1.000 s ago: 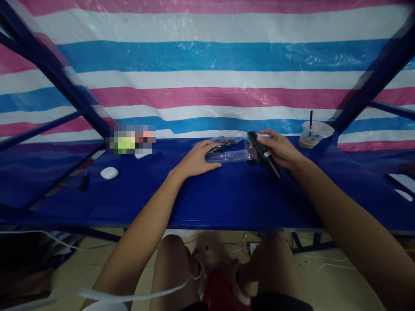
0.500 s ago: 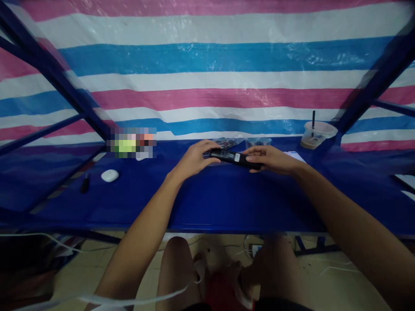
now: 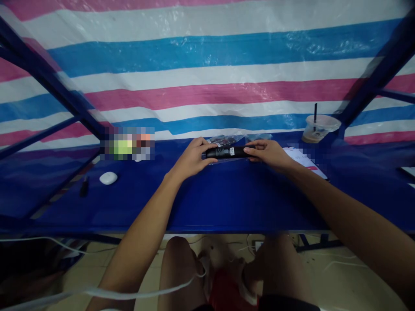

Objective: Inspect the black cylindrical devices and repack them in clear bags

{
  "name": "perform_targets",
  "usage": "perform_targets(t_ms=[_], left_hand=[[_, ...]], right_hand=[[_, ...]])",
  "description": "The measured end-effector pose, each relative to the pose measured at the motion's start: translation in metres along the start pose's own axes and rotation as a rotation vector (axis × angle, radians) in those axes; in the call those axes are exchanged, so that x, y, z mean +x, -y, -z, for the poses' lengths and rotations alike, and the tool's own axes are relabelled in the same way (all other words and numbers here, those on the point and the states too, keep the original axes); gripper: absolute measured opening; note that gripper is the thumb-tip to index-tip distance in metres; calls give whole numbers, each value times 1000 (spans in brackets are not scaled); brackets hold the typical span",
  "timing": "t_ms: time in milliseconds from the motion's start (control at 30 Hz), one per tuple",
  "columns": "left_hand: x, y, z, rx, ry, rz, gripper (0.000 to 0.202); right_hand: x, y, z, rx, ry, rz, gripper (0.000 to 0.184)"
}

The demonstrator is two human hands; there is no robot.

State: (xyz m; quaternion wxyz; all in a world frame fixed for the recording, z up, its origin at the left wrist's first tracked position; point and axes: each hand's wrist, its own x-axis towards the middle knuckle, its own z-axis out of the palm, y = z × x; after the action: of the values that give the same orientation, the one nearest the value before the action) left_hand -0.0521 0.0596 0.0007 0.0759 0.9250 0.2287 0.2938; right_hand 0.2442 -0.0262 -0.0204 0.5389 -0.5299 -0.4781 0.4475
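A long black device [image 3: 229,151] with rounded ends, small print and a white label lies level between my hands; its exact kind I cannot make out. My left hand [image 3: 194,157] grips its left end, thumb on the near side and fingers on the far side. Pinching the right end is my right hand [image 3: 266,152], its thumb on the upper face. Just behind the device rests a clear plastic bag [image 3: 223,141] with dark contents. Another clear bag [image 3: 258,137] lies partly behind my right hand.
On the blue table [image 3: 246,198], a white mouse-like object [image 3: 108,178] and a dark brush-like object [image 3: 84,188] lie left. A plastic cup [image 3: 319,128] with a straw stands back right, near a white sheet [image 3: 304,162]. Striped sheeting hangs behind; a white cable [image 3: 149,295] crosses my lap.
The black device has turned from slanting down on the right to nearly level, its label facing up more plainly. My right hand has risen slightly, and more of the white sheet shows.
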Motion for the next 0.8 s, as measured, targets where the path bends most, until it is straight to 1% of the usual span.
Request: perform_targets(t_ms=[167, 267, 333, 500, 533, 633, 700, 800], left_hand=[[0, 3, -3, 6, 19, -15, 49], [0, 4, -3, 7, 25, -12, 49], [0, 4, -3, 11, 29, -1, 48], [0, 6, -2, 13, 24, 35, 46], [-1, 7, -2, 10, 16, 42, 45], [-2, 12, -2, -5, -9, 71, 42], [-3, 15, -1, -17, -16, 90, 42], [-5, 19, -1, -28, -11, 97, 42]], right_hand=[[-3, 7, 2, 26, 8, 5, 45], [-4, 9, 2, 31, 33, 9, 46], [-4, 8, 2, 23, 52, 38, 46], [-2, 0, -1, -129, 23, 155, 44], [-3, 0, -1, -169, 26, 176, 47], [-6, 1, 1, -254, 88, 250, 65], [-7, 3, 5, -281, 124, 308, 71], [-6, 3, 9, -337, 124, 327, 64]])
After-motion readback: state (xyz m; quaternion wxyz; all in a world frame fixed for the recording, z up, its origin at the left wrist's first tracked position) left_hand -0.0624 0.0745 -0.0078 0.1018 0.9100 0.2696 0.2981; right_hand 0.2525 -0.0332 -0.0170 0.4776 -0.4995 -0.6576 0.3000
